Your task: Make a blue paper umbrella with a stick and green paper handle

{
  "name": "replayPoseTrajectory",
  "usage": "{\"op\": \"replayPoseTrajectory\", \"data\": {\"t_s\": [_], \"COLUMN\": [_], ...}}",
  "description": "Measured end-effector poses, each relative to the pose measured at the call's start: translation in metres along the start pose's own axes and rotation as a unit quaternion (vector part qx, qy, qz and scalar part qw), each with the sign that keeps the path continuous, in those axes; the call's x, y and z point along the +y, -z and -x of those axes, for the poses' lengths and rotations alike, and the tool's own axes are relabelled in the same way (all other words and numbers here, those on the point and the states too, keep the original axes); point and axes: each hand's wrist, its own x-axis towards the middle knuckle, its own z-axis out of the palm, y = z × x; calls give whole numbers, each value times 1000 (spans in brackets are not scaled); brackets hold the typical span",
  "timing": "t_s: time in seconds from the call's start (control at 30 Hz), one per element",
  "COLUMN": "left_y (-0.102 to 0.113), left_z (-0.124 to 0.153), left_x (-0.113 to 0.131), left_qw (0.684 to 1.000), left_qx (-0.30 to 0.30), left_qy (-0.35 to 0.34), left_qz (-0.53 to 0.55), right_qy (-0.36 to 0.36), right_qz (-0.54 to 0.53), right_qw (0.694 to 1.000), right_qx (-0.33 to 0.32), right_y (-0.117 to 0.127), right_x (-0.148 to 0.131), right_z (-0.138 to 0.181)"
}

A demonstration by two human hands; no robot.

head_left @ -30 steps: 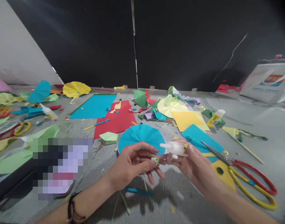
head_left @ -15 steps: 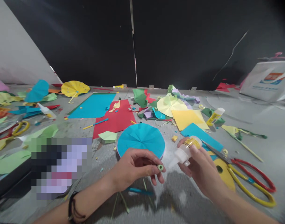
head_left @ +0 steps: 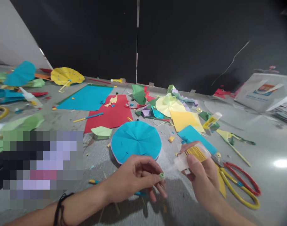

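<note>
Between the thumb and finger of my left hand [head_left: 140, 177] is a small green paper roll [head_left: 161, 176]. My right hand [head_left: 202, 172] is wrapped round a clear glue bottle [head_left: 192, 157] with a yellow label. The bottle is tilted, its thin nozzle pointing left, close to the roll; whether they touch is hard to tell. Just beyond my left hand lies a round, pleated blue paper disc [head_left: 136, 141]. Under my left hand a blue and yellow stick [head_left: 93, 181] is partly hidden.
Scissors [head_left: 239, 185] with red and yellow handles lie right of my right hand. Further back are red paper [head_left: 110, 114], blue paper [head_left: 87, 98], a yellow sheet [head_left: 187, 121], a glue stick [head_left: 212, 120] and paper scraps. A white bag [head_left: 263, 91] stands at the far right.
The glue bottle has tipped closer to level, and its nozzle has come nearer to the green roll. My left hand keeps its pinch. The whole view has shifted slightly.
</note>
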Motion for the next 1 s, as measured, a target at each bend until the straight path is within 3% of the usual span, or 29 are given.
{"op": "replayPoseTrajectory", "data": {"t_s": [0.2, 0.43, 0.6, 0.83, 1.0], "left_y": [-1, -5, -10, -9, -8], "left_z": [2, 6, 9, 9, 11], "left_x": [-3, -4, -1, 0, 2], "left_qw": [999, 996, 996, 994, 995], "left_qx": [2, -2, 33, 64, 56], "left_qy": [-7, -55, -73, -80, -76], "left_qz": [40, 70, 42, 26, 27], "right_qy": [18, 54, 73, 43, 44], "right_qz": [24, -30, -50, -47, -20], "right_qw": [999, 998, 995, 998, 999], "right_qx": [-24, -33, -48, 1, 1], "right_y": [-1, 4, 7, -5, -10], "right_x": [6, 12, 10, -4, -8], "right_z": [1, 9, 13, 20, 23]}}
